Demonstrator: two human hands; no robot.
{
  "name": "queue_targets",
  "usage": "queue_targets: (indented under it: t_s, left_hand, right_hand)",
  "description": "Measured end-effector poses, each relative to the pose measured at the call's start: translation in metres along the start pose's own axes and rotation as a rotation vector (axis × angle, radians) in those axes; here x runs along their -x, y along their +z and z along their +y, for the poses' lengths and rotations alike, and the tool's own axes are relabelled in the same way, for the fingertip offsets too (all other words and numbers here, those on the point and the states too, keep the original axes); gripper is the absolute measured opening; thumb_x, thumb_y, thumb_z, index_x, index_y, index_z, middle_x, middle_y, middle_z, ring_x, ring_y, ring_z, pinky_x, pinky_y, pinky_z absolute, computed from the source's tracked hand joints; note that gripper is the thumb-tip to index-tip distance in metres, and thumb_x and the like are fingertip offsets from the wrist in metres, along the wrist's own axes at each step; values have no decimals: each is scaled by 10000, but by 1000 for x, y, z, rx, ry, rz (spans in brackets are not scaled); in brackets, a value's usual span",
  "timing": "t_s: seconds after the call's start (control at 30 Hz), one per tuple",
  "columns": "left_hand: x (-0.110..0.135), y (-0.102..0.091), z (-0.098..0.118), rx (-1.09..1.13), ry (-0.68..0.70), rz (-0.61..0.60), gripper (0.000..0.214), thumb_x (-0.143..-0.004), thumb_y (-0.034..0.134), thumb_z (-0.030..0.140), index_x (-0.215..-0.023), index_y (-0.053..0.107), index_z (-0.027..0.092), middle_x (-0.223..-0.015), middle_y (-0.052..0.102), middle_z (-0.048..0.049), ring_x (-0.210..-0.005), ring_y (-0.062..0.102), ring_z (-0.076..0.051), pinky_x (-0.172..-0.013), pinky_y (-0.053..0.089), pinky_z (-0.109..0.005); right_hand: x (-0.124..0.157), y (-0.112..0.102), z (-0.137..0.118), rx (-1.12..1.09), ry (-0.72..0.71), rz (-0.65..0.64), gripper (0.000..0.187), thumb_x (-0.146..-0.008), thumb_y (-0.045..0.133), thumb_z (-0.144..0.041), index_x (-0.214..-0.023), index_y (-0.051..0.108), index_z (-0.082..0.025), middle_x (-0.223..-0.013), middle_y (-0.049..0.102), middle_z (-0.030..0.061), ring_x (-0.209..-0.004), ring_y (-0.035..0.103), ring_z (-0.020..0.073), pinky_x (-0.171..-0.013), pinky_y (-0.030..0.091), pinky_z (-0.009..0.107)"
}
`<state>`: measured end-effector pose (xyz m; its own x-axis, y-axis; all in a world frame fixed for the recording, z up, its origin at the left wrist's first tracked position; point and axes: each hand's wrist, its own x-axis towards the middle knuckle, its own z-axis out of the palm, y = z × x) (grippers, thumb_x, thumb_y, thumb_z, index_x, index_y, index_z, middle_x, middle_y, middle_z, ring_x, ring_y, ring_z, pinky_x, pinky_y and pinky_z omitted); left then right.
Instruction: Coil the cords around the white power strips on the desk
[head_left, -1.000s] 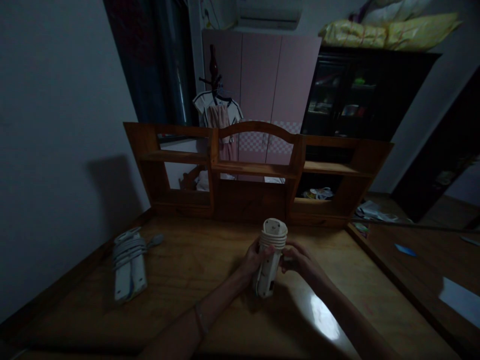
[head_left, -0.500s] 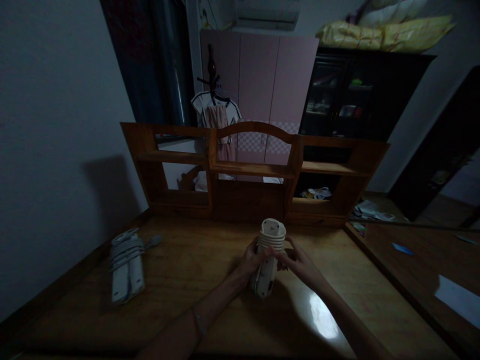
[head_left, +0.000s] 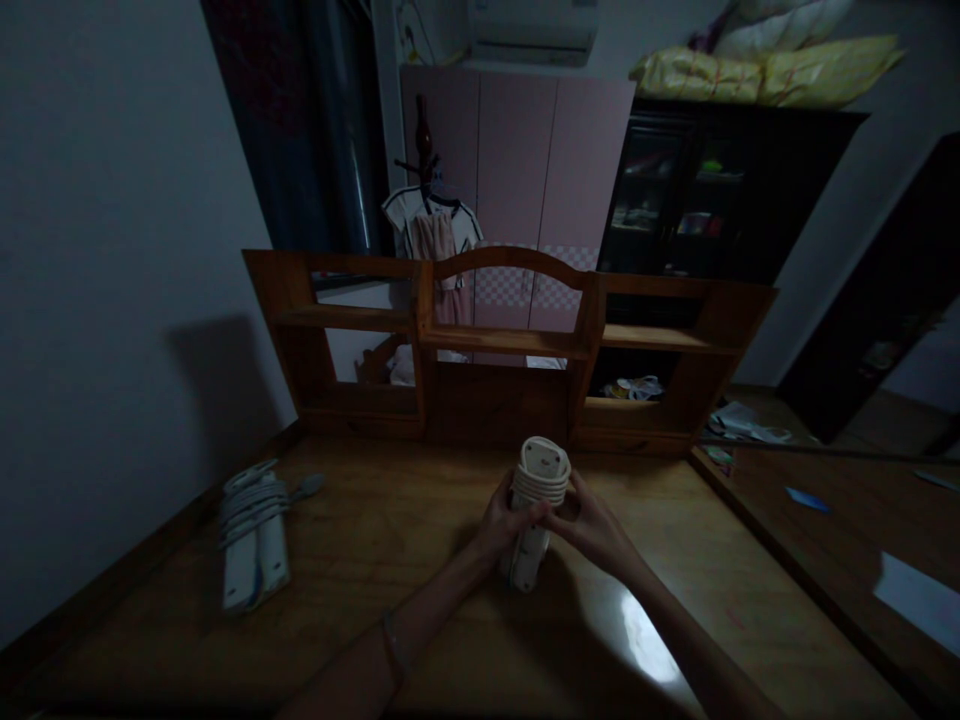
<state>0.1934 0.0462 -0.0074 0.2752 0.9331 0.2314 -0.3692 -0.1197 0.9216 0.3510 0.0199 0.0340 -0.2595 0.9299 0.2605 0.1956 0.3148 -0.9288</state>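
A white power strip (head_left: 531, 560) is held tilted over the wooden table, its cord (head_left: 541, 485) wound in several turns around the upper end. My left hand (head_left: 504, 522) grips it from the left, thumb across the front just below the coils. From the other side my right hand (head_left: 592, 525) holds it, with fingers at the cord and the thumb meeting the left thumb. Parts of the fingers behind the strip are hidden. At the table's left lies a second white power strip (head_left: 255, 565), wrapped in a grey-white cord with its plug (head_left: 307, 486) sticking out rightward.
A wooden shelf unit (head_left: 506, 342) stands along the table's (head_left: 390, 520) back edge. A wall (head_left: 112, 300) borders the left side. On a brown surface to the right lie a blue card (head_left: 808, 499) and a white sheet (head_left: 919, 600).
My right hand has shifted its grip, its fingers now higher beside the coils. The coils sit slightly lower and closer together on the held power strip. The other strip has stayed put.
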Motion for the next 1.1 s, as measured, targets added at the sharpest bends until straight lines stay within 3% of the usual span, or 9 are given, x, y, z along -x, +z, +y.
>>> queue_targets:
  t_s: [0.17,0.4,0.67,0.93,1.1]
  left_hand:
    - [-3,-4,-6,10,-27,1,587,-704,734,338,-1216,493,182,-1164,618,-122,-1021,604,-262,-858,485,-356]
    - [-6,-5,-7,34,-6,-9,554,-729,718,329,-1221,514,177,-1171,620,-119,-1057,583,-261,-906,450,-350]
    - [-7,-4,-10,119,-77,-84,435,-850,538,457,-1174,584,170,-1172,626,-106,-1070,582,-264,-932,422,-384]
    - [-14,-11,-19,64,-103,-84,467,-707,725,427,-1078,638,157,-1120,646,-113,-1032,595,-254,-898,433,-352]
    - [-15,-13,-19,68,-70,-85,625,-704,745,372,-1256,518,184,-1013,671,-91,-961,613,-227,-841,462,-338]
  right_hand:
    - [-1,0,2,195,55,47,416,-753,677,-441,-1065,618,-171,-1026,685,79,-919,641,259,-791,509,364]
    - [-4,-3,3,175,22,94,403,-759,656,-429,-1066,639,-168,-1024,692,73,-929,641,263,-819,493,376]
    - [-1,-22,14,91,76,86,402,-693,699,-323,-1059,644,-164,-1064,685,71,-974,631,274,-877,475,391]
    - [2,-34,23,-17,86,45,466,-682,707,-259,-1128,594,-182,-1116,662,74,-989,618,269,-885,469,411]
    - [3,-35,13,-49,81,-7,518,-678,706,-265,-1174,568,-201,-1146,649,69,-1021,609,271,-895,470,428]
